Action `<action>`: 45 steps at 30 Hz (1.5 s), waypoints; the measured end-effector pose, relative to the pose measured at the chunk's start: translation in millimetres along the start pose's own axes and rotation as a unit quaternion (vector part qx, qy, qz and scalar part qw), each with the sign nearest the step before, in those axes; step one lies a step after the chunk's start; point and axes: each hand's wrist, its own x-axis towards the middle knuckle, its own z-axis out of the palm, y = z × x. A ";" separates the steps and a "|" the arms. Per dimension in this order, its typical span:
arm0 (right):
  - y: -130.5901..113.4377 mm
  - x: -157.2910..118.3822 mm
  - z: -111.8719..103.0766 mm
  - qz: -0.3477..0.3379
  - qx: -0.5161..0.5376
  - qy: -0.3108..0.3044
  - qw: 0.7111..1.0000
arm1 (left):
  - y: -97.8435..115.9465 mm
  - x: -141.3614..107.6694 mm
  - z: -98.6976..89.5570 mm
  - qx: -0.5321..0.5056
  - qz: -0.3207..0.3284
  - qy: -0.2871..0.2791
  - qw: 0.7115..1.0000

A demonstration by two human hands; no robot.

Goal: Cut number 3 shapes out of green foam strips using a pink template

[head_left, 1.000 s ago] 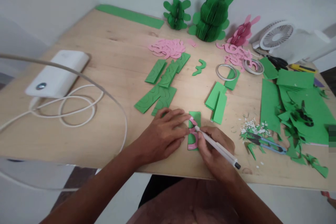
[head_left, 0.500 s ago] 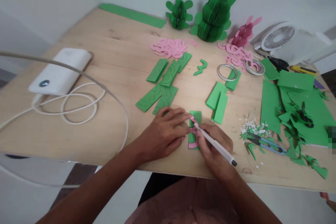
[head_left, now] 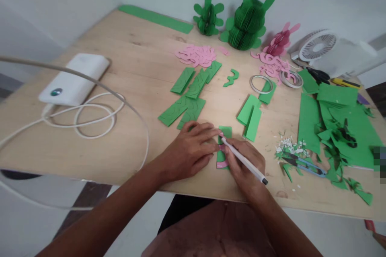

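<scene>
My right hand is closed round a white pen with a dark end cap. Its tip touches a pink curvy paper cutout lying on a folded green paper strip. My left hand lies flat, fingers stretched out, with the fingertips on the cutout's left side; part of the cutout is hidden under the hands. Beyond the left hand are several green strips with curved outlines drawn on them. Past the right hand rest folded green strips without visible outlines.
A pile of pink cutouts and a green cutout lie farther back, before paper rabbits. Tape rolls, thread snips and green scraps are at right. A power bank with cable sits left.
The pen tip has shifted slightly up and left along the pink cutout. My left hand stays pressed in place, and the whole view has tilted a little.
</scene>
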 end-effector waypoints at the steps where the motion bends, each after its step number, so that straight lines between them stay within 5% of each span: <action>1: 0.8 -0.3 0.5 -0.002 0.000 0.000 1.000 | -0.1 -0.1 0.2 0.001 0.000 -0.001 1.000; 15: 3.5 -1.4 1.5 -0.005 0.010 -0.022 1.000 | -1.4 -0.3 2.1 0.002 0.002 0.001 1.000; 23: -7.0 -2.8 -5.3 0.055 0.058 0.063 0.995 | -1.6 -0.7 1.9 -0.002 0.004 -0.004 1.000; 27: -10.9 -7.3 -13.8 0.076 0.082 0.051 0.992 | -1.5 -0.7 1.5 0.001 0.005 -0.001 1.000; 32: -14.6 -17.9 -25.8 0.008 0.044 -0.032 0.998 | -1.4 -0.2 2.7 0.006 0.008 -0.003 1.000; 39: -9.0 -37.2 -19.8 -0.083 -0.110 -0.059 0.989 | -0.8 0.1 4.4 0.012 0.003 -0.010 1.000; 45: -0.3 -45.5 -15.1 -0.096 -0.104 -0.072 0.987 | 0.2 -0.4 2.5 0.009 -0.003 -0.022 1.000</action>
